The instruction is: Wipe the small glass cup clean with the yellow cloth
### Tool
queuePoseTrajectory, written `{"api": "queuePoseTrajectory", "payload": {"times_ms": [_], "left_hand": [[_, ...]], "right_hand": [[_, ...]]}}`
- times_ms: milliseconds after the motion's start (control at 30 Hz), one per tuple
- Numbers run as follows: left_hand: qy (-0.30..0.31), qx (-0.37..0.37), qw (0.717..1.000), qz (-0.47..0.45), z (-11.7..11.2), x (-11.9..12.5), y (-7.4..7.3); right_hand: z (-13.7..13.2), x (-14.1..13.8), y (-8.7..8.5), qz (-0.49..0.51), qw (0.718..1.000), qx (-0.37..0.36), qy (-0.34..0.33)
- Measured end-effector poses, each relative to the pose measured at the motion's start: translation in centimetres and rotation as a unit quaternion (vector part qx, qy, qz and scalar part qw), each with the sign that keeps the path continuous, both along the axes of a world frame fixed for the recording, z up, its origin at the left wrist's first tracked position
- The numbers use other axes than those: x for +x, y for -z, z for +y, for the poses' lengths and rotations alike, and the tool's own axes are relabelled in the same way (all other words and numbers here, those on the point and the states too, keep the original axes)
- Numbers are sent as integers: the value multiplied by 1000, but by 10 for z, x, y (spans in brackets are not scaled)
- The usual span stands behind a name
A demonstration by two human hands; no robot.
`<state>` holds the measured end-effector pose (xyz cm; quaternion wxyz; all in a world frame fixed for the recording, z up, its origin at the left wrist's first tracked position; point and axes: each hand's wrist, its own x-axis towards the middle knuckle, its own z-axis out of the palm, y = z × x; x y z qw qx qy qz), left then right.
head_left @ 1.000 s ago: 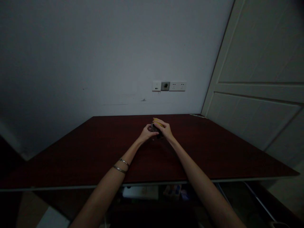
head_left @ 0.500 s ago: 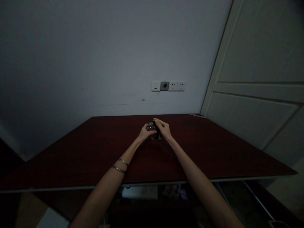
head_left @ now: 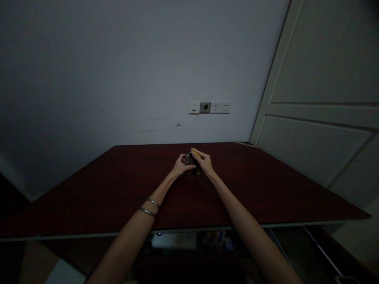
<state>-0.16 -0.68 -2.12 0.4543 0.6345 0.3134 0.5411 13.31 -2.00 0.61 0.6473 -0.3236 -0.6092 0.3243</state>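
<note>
Both my hands meet far out over the dark red table (head_left: 118, 185). My left hand (head_left: 180, 166), with two bangles on its forearm, is closed round a small greyish, shiny object (head_left: 188, 159) that is too dim to name. My right hand (head_left: 205, 163) is closed on a small yellow and black object (head_left: 196, 157), held right against the greyish one. The fingers hide most of both objects.
A white wall rises behind the table, with a row of sockets (head_left: 210, 107) above its far edge. A pale panelled door (head_left: 322, 98) stands at the right. Under the near table edge lie a white box (head_left: 174, 240) and some dim clutter.
The hands stay together in the same place. The yellow and black object has turned in my right hand, and the greyish object now shows between the hands.
</note>
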Motion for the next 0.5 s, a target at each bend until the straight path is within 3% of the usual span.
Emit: {"api": "queuePoseTrajectory", "payload": {"times_ms": [167,300,400,500], "left_hand": [[25,58,996,56,-7,3,-4],[3,82,993,83,-5,2,-2],[5,97,993,63,4,-1,6],[14,108,993,39,11,-2,11]], "right_hand": [[7,5,2,31,997,-71,30],[2,4,2,-28,1000,4,5],[-7,1,0,-113,990,87,-6],[-14,0,-1,-161,979,127,-2]]}}
